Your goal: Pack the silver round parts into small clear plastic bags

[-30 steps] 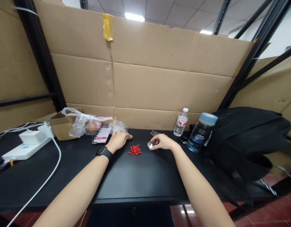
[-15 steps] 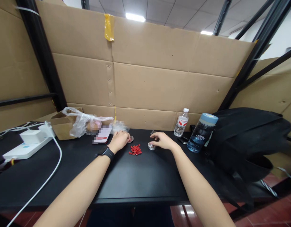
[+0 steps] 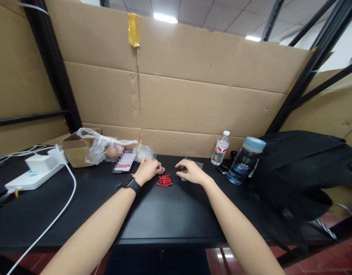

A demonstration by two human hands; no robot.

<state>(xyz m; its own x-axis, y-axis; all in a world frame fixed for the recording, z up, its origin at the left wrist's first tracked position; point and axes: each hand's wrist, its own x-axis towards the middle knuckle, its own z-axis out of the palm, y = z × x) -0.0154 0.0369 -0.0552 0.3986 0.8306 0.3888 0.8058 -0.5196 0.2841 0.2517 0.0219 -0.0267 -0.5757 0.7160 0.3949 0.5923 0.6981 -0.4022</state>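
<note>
A small heap of red pieces (image 3: 163, 180) lies on the black table (image 3: 164, 217) between my hands. My left hand (image 3: 149, 170), with a black watch on its wrist, rests just left of the heap. Its fingers are curled on a small round metal lid (image 3: 162, 170) lying flat on the table. To the right of the heap, my right hand (image 3: 191, 172) hovers with spread fingers and holds nothing. Under it stands a small metal tin (image 3: 183, 178), mostly hidden by the fingers.
A small water bottle (image 3: 220, 149), a blue-capped bottle (image 3: 244, 160) and a black bag (image 3: 302, 168) stand at the right. At the left are a cardboard box (image 3: 74, 151), a plastic bag (image 3: 98, 147), a white power strip (image 3: 29, 177) and its cable (image 3: 61, 206). Cardboard walls the back.
My right hand has let go of the metal tin, lifted and opened over it. My left hand has shifted slightly, staying on the lid.
</note>
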